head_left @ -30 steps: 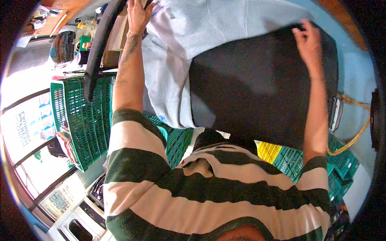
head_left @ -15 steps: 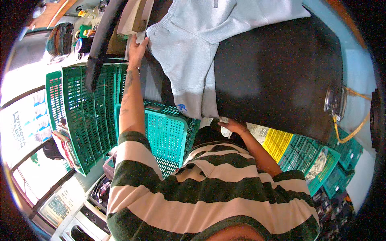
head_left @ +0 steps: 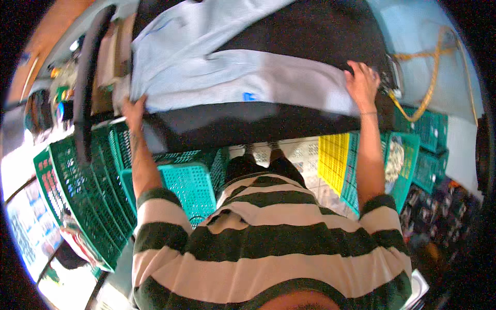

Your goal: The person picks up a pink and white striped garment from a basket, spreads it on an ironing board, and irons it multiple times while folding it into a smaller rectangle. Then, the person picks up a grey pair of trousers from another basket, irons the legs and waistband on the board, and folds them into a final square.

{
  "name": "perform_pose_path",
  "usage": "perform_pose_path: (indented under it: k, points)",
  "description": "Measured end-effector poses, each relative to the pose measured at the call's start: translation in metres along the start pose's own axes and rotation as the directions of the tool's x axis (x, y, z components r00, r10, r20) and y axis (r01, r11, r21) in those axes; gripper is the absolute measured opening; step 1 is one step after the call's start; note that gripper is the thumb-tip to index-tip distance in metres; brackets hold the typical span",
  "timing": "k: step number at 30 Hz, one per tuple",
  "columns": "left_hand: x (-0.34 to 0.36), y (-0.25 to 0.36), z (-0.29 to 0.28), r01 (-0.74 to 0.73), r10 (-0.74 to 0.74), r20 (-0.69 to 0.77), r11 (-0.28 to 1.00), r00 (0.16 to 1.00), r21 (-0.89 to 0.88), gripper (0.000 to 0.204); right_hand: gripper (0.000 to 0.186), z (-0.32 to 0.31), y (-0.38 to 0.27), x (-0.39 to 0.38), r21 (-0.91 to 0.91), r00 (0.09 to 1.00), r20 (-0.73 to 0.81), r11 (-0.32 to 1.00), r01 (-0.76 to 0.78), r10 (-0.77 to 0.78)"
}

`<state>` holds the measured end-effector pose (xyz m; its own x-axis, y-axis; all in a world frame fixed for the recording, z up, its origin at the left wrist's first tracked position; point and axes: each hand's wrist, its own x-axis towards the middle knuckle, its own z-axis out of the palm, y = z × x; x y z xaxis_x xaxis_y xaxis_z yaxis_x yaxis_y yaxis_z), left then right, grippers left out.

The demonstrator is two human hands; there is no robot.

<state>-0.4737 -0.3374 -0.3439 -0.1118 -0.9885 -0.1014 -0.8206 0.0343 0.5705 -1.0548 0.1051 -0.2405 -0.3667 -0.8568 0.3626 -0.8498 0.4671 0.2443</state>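
Two hands are out on the light grey garment (head_left: pixel 248 77), which lies spread over a dark table (head_left: pixel 248 126) at the far side of the scene. Left hand (head_left: pixel 134 109) is at the garment's near left edge, fingers curled up over the cloth and pinching that edge. Right hand (head_left: pixel 361 82) is over at the right end, fingers spread a little and pressing down on the cloth where it meets the table's dark top; whether they grip it I cannot tell. Between the hands the garment runs as a long folded band, with a small blue mark (head_left: pixel 249 96) on it near the middle. A second layer of the same pale cloth slants away to the far left.

Below the table's near edge, stacked green crates (head_left: pixel 77 201) lean on the left, a teal crate (head_left: pixel 181 181) sits beside them, and a yellow crate (head_left: pixel 333 160) stands to the right with more teal crates (head_left: pixel 413 150) past it. A yellow cord (head_left: pixel 431 77) loops at the far right. Nearest of all, the person's striped shirt (head_left: pixel 268 248) fills the bottom.
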Motion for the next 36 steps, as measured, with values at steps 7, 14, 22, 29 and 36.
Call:
perform_pose_path:
  k: [7, 14, 22, 29, 36]
  points:
    - [-0.077, -0.011, -0.009, 0.107, -0.120, -0.033, 0.962, 0.992, -0.253, 0.081, 0.024, 0.045, 0.074, -0.103, 0.480, 0.460, 0.687, 0.124, -0.869, 0.563]
    - [-0.080, 0.006, -0.024, 0.323, -0.282, 0.168, 0.894, 0.944, -0.312, 0.044, 0.020, 0.055, 0.038, -0.095, 0.752, 0.660, 0.516, 0.080, -0.655, 0.546]
    - [-0.108, 0.062, -0.086, 0.145, -0.289, -0.062, 0.641, 0.955, -0.754, 0.026, 0.034, -0.008, 0.141, -0.010, 0.883, 0.858, 0.261, 0.248, -0.398, 0.443]
    - [-0.103, 0.058, -0.054, 0.472, -0.507, 0.140, 0.617, 0.850, -0.630, 0.031, 0.047, 0.089, 0.135, 0.020, 0.600, 0.627, 0.748, 0.181, -0.779, 0.221]
    - [-0.111, 0.045, -0.037, 0.618, -0.353, 0.511, 0.365, 0.784, -0.696, 0.033, 0.050, 0.077, 0.135, 0.011, 0.620, 0.619, 0.784, -0.030, -0.784, 0.050]
